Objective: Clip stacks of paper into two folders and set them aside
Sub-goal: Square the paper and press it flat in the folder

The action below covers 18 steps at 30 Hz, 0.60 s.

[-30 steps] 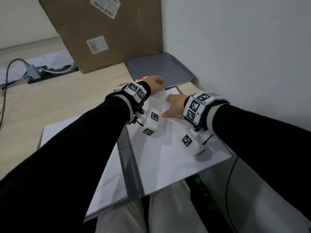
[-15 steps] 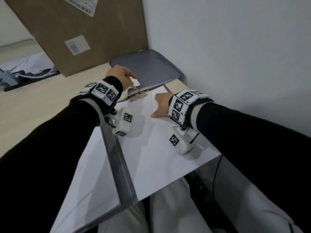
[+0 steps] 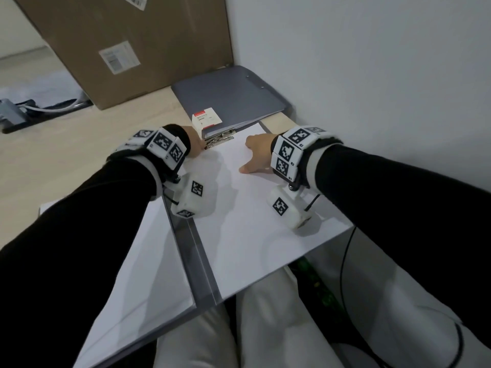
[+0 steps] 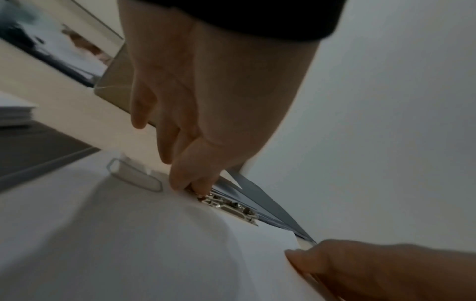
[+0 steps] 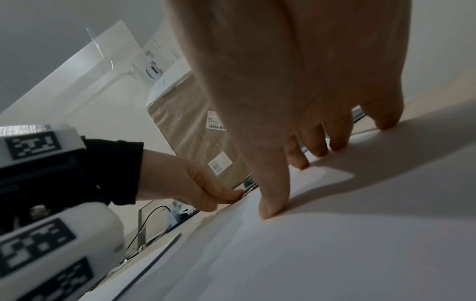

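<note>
An open grey folder (image 3: 197, 261) lies before me with white paper on both halves. The right paper stack (image 3: 255, 235) reaches up to the folder's metal clip (image 3: 220, 139). My left hand (image 3: 197, 149) pinches the clip's left end between thumb and fingertips, plain in the left wrist view (image 4: 192, 186). My right hand (image 3: 255, 154) lies spread on the stack's top right corner, thumb (image 5: 270, 211) and fingertips (image 5: 336, 145) pressing the sheet. A second grey folder (image 3: 231, 96), closed and bearing a red-and-white label (image 3: 206, 119), lies just beyond.
A big cardboard box (image 3: 127, 49) stands at the back of the wooden table (image 3: 66, 160). The white wall (image 3: 372, 75) runs close along the right. Cables and a power strip (image 3: 16, 115) lie far left. The open folder overhangs the table's near edge above my legs.
My left hand has come back from over the far folder's label to the clip's left end and taken hold of it. The right hand still presses the paper.
</note>
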### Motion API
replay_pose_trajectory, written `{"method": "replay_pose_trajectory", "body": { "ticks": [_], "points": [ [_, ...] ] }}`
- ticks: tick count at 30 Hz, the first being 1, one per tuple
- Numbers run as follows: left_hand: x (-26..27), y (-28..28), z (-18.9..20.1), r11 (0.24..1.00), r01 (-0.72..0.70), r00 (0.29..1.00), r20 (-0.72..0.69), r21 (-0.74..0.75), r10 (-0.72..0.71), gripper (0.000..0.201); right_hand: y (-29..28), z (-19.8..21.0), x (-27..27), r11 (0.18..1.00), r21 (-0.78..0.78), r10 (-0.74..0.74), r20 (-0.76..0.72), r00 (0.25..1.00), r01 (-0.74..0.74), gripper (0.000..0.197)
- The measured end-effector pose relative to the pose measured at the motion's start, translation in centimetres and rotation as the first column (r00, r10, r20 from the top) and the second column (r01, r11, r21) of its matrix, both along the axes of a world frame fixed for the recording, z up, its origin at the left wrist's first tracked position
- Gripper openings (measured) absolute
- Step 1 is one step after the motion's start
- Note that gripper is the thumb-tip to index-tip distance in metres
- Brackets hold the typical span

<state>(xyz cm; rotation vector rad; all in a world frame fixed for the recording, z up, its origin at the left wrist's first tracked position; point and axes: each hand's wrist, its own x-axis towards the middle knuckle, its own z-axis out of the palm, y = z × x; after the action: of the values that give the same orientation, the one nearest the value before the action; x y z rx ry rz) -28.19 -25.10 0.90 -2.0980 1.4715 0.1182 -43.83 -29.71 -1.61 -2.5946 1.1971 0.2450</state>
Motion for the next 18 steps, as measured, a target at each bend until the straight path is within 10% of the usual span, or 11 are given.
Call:
{"method": "replay_pose_trajectory", "body": {
  "ticks": [18],
  "points": [
    [1.4, 2.3, 0.1, 0.94, -0.243, 0.89, -0.441, -0.238, 0.118, 0.058, 0.1, -0.2, 0.2, 0.999, 0.011, -0.036, -0.015, 0.999, 0.036, 0.069]
  ]
}}
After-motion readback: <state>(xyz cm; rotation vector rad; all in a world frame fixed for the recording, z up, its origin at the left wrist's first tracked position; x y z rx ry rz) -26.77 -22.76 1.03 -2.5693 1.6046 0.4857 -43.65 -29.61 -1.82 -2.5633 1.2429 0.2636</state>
